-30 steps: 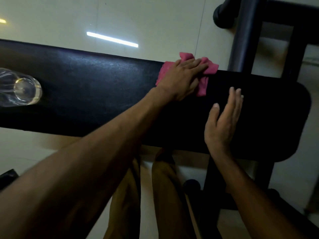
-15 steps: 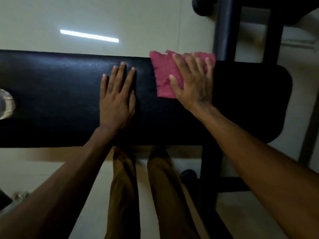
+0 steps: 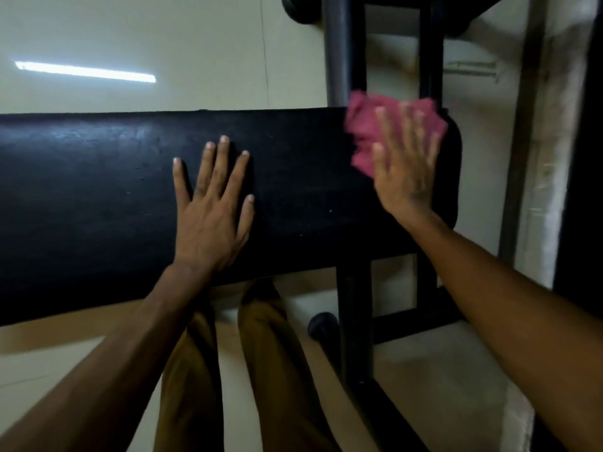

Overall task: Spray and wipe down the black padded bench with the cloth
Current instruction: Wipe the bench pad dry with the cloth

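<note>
My right hand [image 3: 403,164] presses the pink cloth [image 3: 362,125] flat-fingered at the far right end of the black padded bench [image 3: 98,190] — my left hand [image 3: 210,203] rests spread and empty mid-pad — so wiping looks underway, with the long left stretch seemingly left.

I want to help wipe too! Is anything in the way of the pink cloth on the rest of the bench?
Only the left hand, lying flat mid-bench. The right hand presses the pink cloth at the bench's right end; between cloth and left hand, nothing visible.
</note>
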